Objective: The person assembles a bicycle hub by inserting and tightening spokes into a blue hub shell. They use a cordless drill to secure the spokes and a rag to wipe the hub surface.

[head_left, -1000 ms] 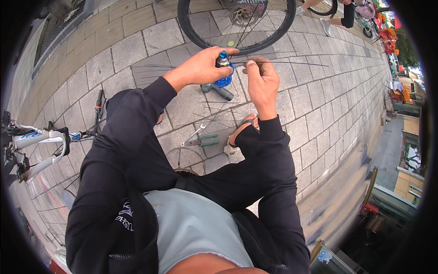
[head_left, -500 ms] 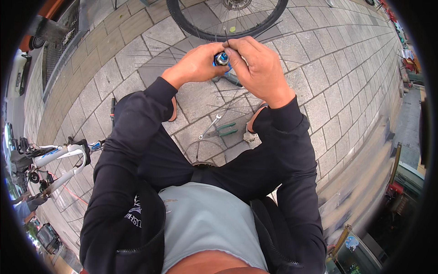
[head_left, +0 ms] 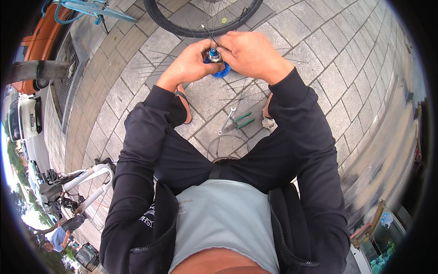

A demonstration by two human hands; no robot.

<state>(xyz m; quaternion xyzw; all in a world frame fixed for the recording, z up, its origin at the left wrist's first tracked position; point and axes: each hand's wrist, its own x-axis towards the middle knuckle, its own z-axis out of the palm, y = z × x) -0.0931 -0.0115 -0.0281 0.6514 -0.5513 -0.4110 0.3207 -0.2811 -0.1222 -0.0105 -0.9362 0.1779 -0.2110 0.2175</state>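
A blue bicycle wheel hub (head_left: 218, 64) with a silver axle end sits between both hands above the paved ground. My left hand (head_left: 189, 64) grips its left side. My right hand (head_left: 251, 52) closes over its right side, fingertips at the axle and at a thin spoke (head_left: 206, 33) sticking up from the hub. Most of the hub is hidden by the fingers. Both arms wear black sleeves.
A black bicycle tyre and rim (head_left: 200, 20) lies just beyond the hands. Loose spokes (head_left: 237, 93) lie scattered on the paving. A wrench (head_left: 226, 121) and green-handled pliers (head_left: 242, 121) rest between my feet. A white bike frame (head_left: 86, 180) stands at the left; cars (head_left: 25, 116) are parked beyond.
The view has tilted down and closer. My right hand came in from holding a spoke out to the right and now closes on the hub with the left hand.
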